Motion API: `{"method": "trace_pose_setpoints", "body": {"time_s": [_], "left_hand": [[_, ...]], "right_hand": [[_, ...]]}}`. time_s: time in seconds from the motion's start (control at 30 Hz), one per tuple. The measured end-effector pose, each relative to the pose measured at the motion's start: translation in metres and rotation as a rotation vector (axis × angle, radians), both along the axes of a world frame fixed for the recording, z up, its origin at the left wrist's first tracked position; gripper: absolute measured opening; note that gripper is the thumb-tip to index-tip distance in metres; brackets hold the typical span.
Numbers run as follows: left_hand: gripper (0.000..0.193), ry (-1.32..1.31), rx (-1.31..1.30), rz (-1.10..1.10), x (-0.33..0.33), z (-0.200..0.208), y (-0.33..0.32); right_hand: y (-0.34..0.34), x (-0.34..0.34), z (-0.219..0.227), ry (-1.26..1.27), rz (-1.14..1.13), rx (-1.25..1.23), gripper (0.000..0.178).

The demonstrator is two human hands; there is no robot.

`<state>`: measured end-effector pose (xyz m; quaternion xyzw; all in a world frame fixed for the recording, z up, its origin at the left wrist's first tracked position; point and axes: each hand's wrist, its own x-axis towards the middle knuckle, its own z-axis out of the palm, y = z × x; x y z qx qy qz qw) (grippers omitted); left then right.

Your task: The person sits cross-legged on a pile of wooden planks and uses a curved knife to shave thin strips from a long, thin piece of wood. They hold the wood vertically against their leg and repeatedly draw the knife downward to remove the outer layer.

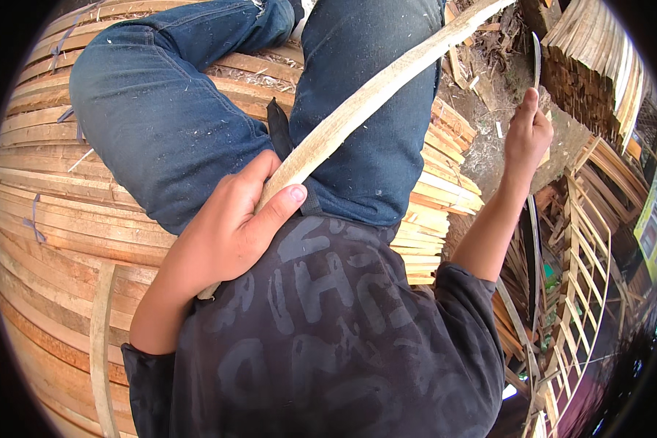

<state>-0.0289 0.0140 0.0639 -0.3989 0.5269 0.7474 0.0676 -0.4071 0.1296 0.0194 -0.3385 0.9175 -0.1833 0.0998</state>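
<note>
Two hands grip tools: left hand [223,237] fingers wrap a long wooden strip [387,80] across the jeans; right hand [527,135] fingers clench a knife [536,62], open ground beyond.

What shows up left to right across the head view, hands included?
Stacked wooden slats → left hand gripping the long wooden strip → right hand holding the knife → wooden lattice frame.
</note>
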Motion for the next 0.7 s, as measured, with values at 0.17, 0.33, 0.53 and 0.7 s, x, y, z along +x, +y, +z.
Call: {"method": "trace_pose_setpoints", "body": {"time_s": [0.17, 0.33, 0.53, 0.7], "left_hand": [[0.028, -0.007, 0.033, -0.035, -0.016, -0.004, -0.012], [0.032, 0.008, 0.047, 0.028, -0.017, -0.006, -0.008], [0.028, -0.006, 0.139, -0.024, -0.013, -0.004, -0.013], [0.028, -0.002, 0.105, -0.01, -0.012, -0.006, -0.013]], "right_hand": [[-0.031, 0.134, 0.019, -0.115, 0.458, 0.126, 0.057], [-0.049, 0.075, -0.001, 0.102, 0.307, 0.104, 0.062], [-0.045, 0.097, 0.015, 0.044, 0.357, 0.193, 0.058], [-0.038, 0.125, 0.028, -0.024, 0.448, 0.186, 0.058]]}}
